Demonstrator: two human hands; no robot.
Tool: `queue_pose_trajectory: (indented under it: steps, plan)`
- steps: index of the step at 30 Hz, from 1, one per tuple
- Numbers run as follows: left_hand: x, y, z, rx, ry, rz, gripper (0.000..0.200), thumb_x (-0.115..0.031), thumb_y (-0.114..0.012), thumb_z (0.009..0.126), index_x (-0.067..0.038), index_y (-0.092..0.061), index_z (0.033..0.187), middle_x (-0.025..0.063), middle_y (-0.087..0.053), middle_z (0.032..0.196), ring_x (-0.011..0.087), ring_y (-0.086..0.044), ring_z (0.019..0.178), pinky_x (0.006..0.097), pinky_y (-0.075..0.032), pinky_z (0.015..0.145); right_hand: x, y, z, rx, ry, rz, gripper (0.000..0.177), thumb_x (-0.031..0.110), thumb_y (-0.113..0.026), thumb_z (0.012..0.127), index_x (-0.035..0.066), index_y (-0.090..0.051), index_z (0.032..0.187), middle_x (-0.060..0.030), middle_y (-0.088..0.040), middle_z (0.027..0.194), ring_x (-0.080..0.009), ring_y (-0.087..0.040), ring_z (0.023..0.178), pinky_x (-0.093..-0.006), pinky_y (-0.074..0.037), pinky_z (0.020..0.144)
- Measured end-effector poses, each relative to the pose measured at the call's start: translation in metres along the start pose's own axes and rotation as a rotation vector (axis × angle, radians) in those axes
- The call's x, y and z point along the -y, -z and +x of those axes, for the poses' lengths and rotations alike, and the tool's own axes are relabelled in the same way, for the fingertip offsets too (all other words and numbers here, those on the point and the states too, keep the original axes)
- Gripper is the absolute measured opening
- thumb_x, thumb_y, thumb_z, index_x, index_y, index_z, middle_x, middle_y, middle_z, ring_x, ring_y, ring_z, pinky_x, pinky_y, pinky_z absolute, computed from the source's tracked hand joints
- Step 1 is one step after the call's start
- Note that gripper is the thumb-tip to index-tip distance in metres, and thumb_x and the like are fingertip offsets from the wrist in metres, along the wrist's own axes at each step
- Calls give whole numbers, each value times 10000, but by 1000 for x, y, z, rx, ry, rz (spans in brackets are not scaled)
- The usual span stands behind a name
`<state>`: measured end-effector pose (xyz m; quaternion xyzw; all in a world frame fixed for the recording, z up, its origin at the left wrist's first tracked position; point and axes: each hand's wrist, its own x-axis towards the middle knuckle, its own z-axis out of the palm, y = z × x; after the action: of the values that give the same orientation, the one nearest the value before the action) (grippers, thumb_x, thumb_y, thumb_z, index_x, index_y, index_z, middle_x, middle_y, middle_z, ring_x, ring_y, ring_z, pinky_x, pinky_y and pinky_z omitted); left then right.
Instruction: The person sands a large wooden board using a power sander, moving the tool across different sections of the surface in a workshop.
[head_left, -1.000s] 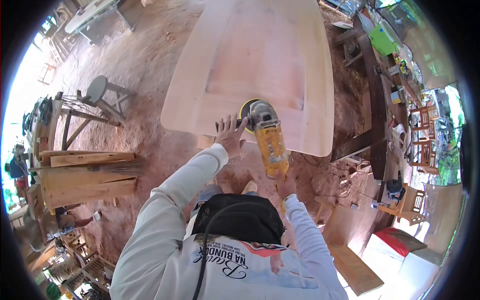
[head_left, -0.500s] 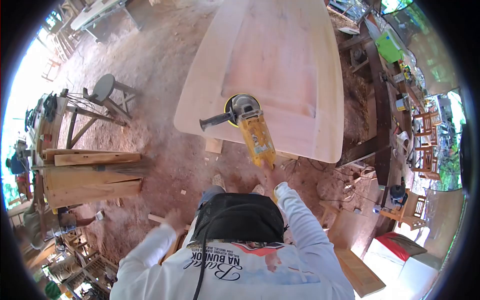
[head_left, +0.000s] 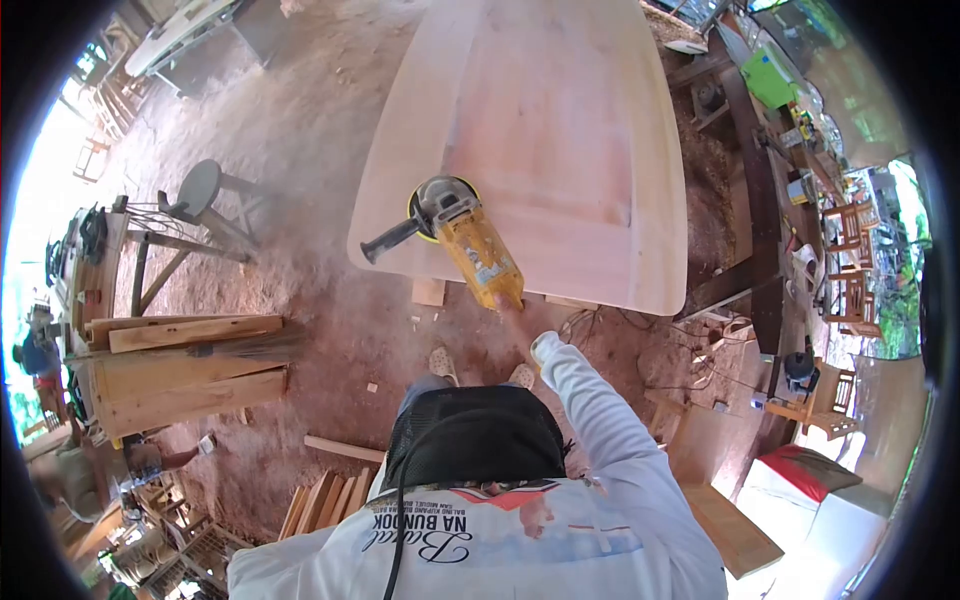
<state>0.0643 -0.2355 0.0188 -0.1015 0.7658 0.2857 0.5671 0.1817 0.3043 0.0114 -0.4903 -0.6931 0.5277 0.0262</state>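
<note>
My right hand [head_left: 512, 318] grips the rear end of a yellow angle grinder [head_left: 480, 258], the arm stretched forward. The grinder's round disc with a yellow rim rests over the near left part of a large pale wooden tabletop [head_left: 570, 265]. Its black side handle [head_left: 392, 240] points out to the left with no hand on it. A redder panel fills the middle of the tabletop, and its near corners are rounded. My left hand is out of sight, hidden beside or behind my body.
Planks [head_left: 190, 375] are stacked on the left, near a round stool [head_left: 200, 187]. More wooden strips [head_left: 325, 500] lie by my left side. A dark wooden beam [head_left: 755, 220] runs along the right, with cords on the dirt floor below. Another person's arm [head_left: 175, 458] shows at far left.
My right hand has swung the grinder a little left and away from me across the tabletop. My left hand, blurred at my side before, has gone out of view.
</note>
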Motion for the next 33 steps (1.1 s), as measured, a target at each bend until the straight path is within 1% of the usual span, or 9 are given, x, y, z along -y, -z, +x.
queue_pose_trajectory:
  steps: [4,7,8,11,17,20,23,28,33]
  plan:
    - [-79,45,8,156,-80,-357,322,-153,-606,962,12,-638,1236,184,-697,1091,294,-671,997,392,-553,799,-13,-3,-3,-2,-10,-32,844,777,-543,890,10,-712,1201,-234,-748,970,-383,-721,994,-448,-546,841]
    - [-195,102,4,609,-174,-677,304,-134,-597,974,12,-649,1236,170,-704,1091,273,-677,983,367,-563,780,-11,2,-27,-58,-26,10,775,706,-567,926,-11,-709,1185,-205,-740,963,-321,-711,962,-417,-530,832]
    - [-202,98,-1,605,-166,-641,299,-127,-594,978,12,-652,1235,165,-707,1091,266,-679,978,359,-566,774,-8,10,-34,-91,-23,31,745,672,-578,943,-24,-708,1175,-190,-736,956,-291,-708,943,-402,-523,827]
    - [-123,24,-18,430,-80,-457,286,-138,-586,987,10,-654,1223,155,-704,1060,254,-675,944,355,-560,751,-34,43,-38,-38,-232,-57,814,756,-540,900,26,-703,1223,-256,-737,1042,-406,-703,1043,-456,-537,882]
    - [-71,-16,-20,236,-60,-173,267,-158,-570,1006,6,-656,1197,135,-697,997,230,-669,874,346,-548,706,-88,76,-54,-197,-191,-124,801,743,-540,909,25,-705,1223,-265,-733,1051,-424,-684,1094,-471,-532,896]
    - [-67,-21,-21,176,-85,-86,260,-169,-561,1015,4,-657,1184,125,-694,965,218,-665,840,341,-543,683,-82,90,-74,-265,-147,-66,750,726,-549,927,65,-711,1241,-149,-741,853,-244,-728,844,-372,-549,729]
    - [-69,-25,-23,107,-137,-9,256,-179,-553,1024,2,-658,1172,115,-691,933,206,-662,805,337,-537,660,-123,86,-67,-322,-131,-113,724,707,-564,931,67,-719,1231,-110,-734,799,-216,-721,758,-355,-544,692]
    - [-102,-35,-23,-15,-291,84,255,-197,-540,1040,-1,-660,1150,98,-686,880,186,-657,748,330,-528,622,-144,96,-83,-345,-269,-65,739,714,-574,921,40,-734,1178,-137,-750,827,-278,-739,830,-408,-552,745]
    - [-199,-48,-20,-136,-650,91,261,-214,-526,1056,-4,-662,1129,81,-680,828,166,-651,690,322,-518,584,-128,137,-108,-459,-221,47,833,765,-566,889,-18,-740,1116,-225,-742,904,-350,-725,951,-449,-542,818]
